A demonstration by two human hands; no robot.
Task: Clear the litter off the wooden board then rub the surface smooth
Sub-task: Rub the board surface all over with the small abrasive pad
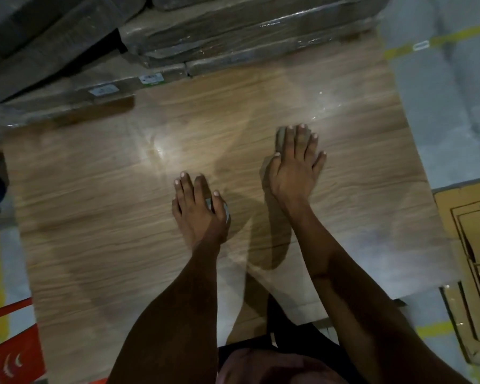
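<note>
Wooden board (108, 203): light tan-brown with darker wavy grain streaks running across its width; pale whitish glare patches near the centre and upper right. Pad (281, 137) under the right hand (294, 167): dull grey-brown. Item (225, 210) under the left hand (198, 209): pale grey-white. Wrapped packs (247, 37): brown-grey under glossy clear film, with white labels (103, 90) edged in green. Floor (441, 106): pale grey-blue with yellow lines (455, 37). Flattened cardboard (474, 245): yellow-brown with dark printed outlines. Object (11, 353) at lower left: red-orange with white curved marks.
</note>
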